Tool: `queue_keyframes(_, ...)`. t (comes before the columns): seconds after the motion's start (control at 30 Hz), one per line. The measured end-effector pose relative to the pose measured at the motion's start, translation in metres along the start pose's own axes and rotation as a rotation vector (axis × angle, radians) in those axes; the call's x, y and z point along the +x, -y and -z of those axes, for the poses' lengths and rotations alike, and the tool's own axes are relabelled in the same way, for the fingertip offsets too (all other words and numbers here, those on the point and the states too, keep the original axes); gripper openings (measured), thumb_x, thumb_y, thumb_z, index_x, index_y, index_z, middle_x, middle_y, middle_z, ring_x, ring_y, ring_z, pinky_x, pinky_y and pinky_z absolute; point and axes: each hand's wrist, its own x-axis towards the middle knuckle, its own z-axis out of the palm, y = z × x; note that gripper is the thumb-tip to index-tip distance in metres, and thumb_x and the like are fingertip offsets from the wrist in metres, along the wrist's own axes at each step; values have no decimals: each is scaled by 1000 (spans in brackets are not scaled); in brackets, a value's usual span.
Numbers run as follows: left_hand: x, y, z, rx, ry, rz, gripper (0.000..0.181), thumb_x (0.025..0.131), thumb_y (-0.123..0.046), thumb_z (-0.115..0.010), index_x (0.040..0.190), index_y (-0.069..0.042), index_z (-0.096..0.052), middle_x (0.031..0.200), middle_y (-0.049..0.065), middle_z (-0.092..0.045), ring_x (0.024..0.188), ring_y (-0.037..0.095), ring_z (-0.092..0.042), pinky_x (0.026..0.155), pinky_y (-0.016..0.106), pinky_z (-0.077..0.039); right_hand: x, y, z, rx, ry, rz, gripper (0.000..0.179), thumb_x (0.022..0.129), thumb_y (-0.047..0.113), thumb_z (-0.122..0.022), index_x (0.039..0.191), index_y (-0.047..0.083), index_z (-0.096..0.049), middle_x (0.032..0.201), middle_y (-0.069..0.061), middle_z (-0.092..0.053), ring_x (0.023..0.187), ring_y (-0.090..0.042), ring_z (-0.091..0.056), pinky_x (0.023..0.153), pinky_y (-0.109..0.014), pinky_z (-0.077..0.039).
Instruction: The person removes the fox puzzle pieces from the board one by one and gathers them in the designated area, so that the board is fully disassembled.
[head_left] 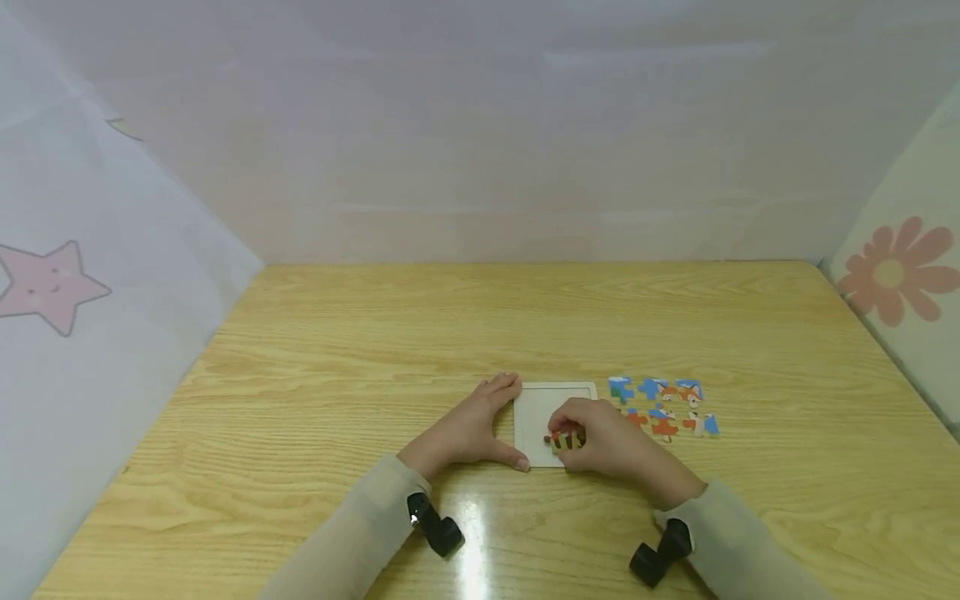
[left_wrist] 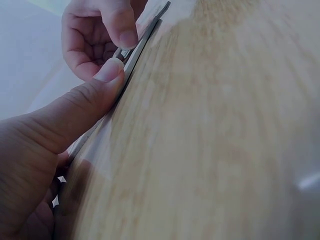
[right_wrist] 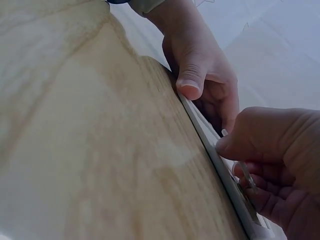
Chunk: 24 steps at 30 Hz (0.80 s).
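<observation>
A white, shallow puzzle tray (head_left: 534,412) with a thin inner outline lies flat on the table. My left hand (head_left: 476,425) holds its left side, fingers at the far corner and thumb at the near one. In the left wrist view that thumb (left_wrist: 95,87) lies along the tray's edge. Over the tray's right half, my right hand (head_left: 603,437) pinches a green, red and brown jigsaw puzzle piece (head_left: 567,441) between thumb and fingers. The right wrist view shows the piece (right_wrist: 247,175) edge-on, tilted close above the tray; its printed face is hidden there.
Several loose jigsaw pieces (head_left: 664,427), blue, orange and white with parts of a fox face, lie right of the tray. The wood-grain table (head_left: 375,333) reaches back to a pale cloth backdrop (head_left: 525,150). Black cameras are strapped to both wrists.
</observation>
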Motion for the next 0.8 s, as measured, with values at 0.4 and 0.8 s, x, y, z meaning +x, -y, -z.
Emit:
queue_keyframes(0.4,0,-1,2,-3,7,7,110,60,-48,-83,146,-6,-28,154,3,-20,142,20,-10,115,37,-10,-3,3,4,34,-124,123,23,71,2,-70,93,10,-70,88,5,-63,71,-6,-51,60,-21,-47)
queue_keyframes(0.8,-1,1,-2,1,0,17,110,59,-50,-83,146,-9,-28,154,1,-20,142,19,-9,115,39,-14,-17,9,14,-51,-165,147,24,72,5,-73,96,6,-74,92,3,-65,79,-8,-56,63,-22,-47)
